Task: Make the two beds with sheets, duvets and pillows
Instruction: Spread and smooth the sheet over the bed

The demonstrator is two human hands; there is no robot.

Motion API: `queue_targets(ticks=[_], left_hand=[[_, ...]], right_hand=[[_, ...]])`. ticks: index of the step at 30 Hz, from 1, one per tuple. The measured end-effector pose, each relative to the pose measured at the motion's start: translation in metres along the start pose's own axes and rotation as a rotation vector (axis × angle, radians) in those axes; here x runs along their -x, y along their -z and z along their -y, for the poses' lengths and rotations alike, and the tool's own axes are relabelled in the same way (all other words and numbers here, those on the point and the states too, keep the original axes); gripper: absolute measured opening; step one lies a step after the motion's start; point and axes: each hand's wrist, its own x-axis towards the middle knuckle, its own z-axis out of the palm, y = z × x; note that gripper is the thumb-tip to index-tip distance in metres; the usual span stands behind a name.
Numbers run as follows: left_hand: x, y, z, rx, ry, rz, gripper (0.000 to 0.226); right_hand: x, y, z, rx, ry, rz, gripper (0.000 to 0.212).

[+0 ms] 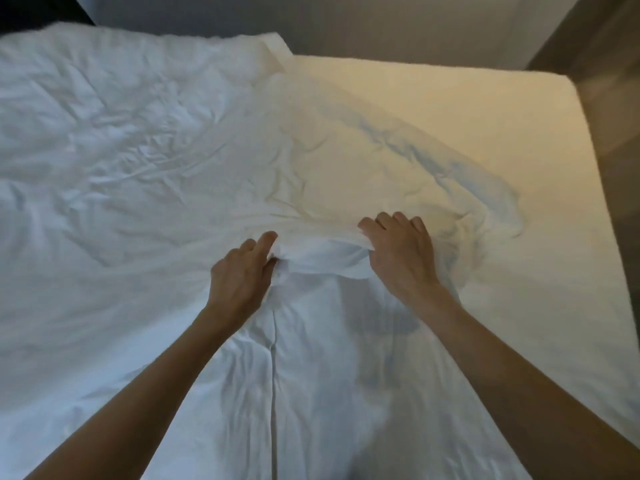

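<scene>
A crumpled white sheet (138,150) lies spread over the left and middle of the bed, with a seam running toward me near the bottom. The bare cream mattress (467,109) shows at the right and far side. My left hand (242,275) pinches a bunched fold of the sheet between thumb and fingers at the centre. My right hand (401,251) grips the same raised fold a little to the right, fingers curled over its edge. Both forearms reach in from the bottom.
A grey wall (381,26) runs behind the bed. A strip of wood-toned floor or panel (616,116) lies past the mattress's right edge and corner. A dark area sits at the top left corner.
</scene>
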Motion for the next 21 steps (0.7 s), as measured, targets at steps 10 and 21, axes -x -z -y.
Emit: queue_targets(ticks=[10,21], left_hand=[[-0.091,0.133,-0.117,0.203,-0.196,-0.284,0.02],[-0.194,0.099,-0.228,0.432,-0.195,-0.025,0.053]], right_hand=[[-0.086,0.156,-0.089,0.018,-0.226,-0.372,0.03],[-0.089,0.158,-0.188,-0.27,-0.679,-0.088,0.059]])
